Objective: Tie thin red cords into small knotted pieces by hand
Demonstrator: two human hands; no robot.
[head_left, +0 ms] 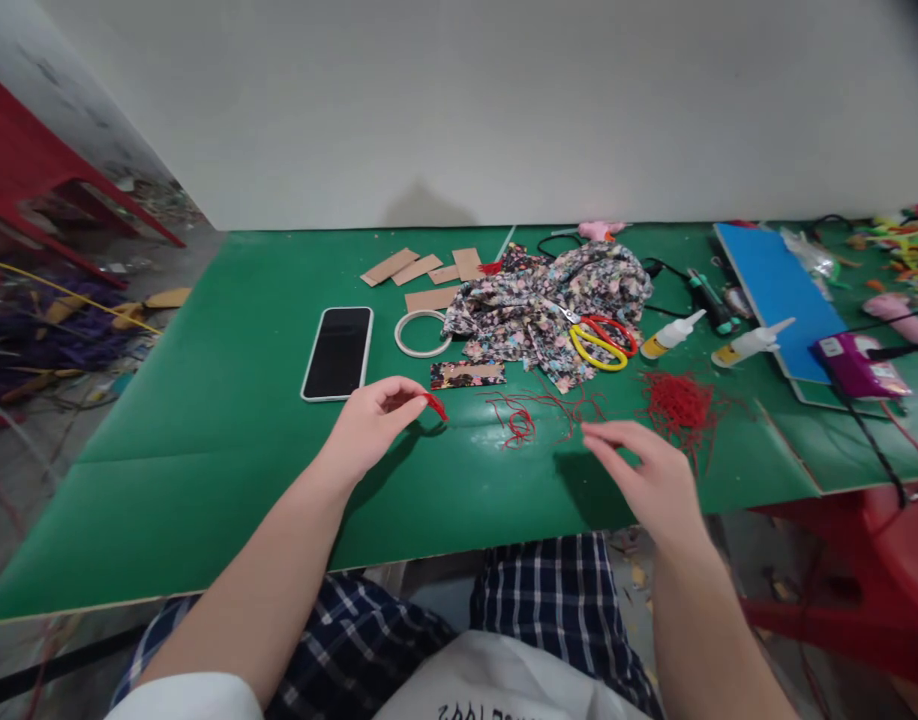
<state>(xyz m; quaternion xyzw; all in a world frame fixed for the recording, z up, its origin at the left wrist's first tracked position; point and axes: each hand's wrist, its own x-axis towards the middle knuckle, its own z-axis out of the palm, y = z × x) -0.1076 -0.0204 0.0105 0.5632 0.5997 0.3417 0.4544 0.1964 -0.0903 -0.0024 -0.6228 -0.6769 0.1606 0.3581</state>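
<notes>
Between the thumb and fingers of my left hand is a small bundle of red thread, its end sticking out to the right. My right hand is pinched closed above the table; whatever lies between its fingertips is too small to make out. Loose red threads lie curled between my two hands. A tangled pile of red thread sits just beyond my right hand. Behind the loose threads is a cardboard strip partly covered in floral fabric.
On the green table are a phone, a tape roll, cardboard pieces, floral cloth, scissors, two glue bottles, a blue board and a purple device with cables. A white panel stands behind.
</notes>
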